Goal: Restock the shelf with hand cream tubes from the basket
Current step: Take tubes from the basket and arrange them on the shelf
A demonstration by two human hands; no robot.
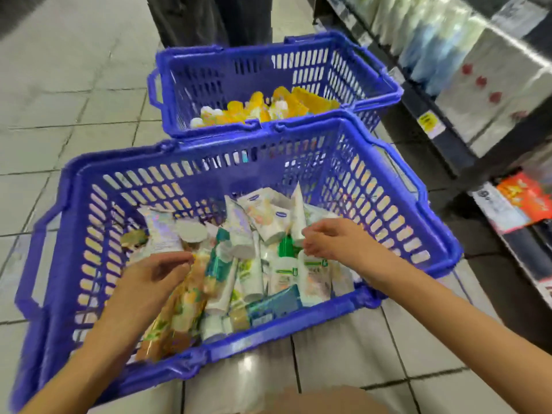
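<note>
A person crouches over a large blue slotted plastic basket [98, 234] on the pale tiled shop floor [74, 115]. Both bare hands reach down into its jumble of white, green and gold hand cream tubes [251, 264]. The restocking looks to be at an early stage. The tubes lie piled across the basket's bottom, none is in transit, and the dark metal shelf [442, 138] at the right shows rows of pale packets, not tubes. It cannot be seen which bay is meant for the cream.

A second blue slotted basket [373, 85] stands just behind the first, holding yellow and orange bottles [268, 106].

The left hand [155, 276] comes in over the near rim, palm down, fingers curled just above the gold-printed tubes. The right hand [331, 240] hangs well apart from it over the white tubes with green caps, its fingertips bent downward. Motion blur hides whether either hand has closed on a tube or only touches the pile, so their grip cannot be told. Both forearms stretch out from the lower edge, angled inward toward the heap.
</note>
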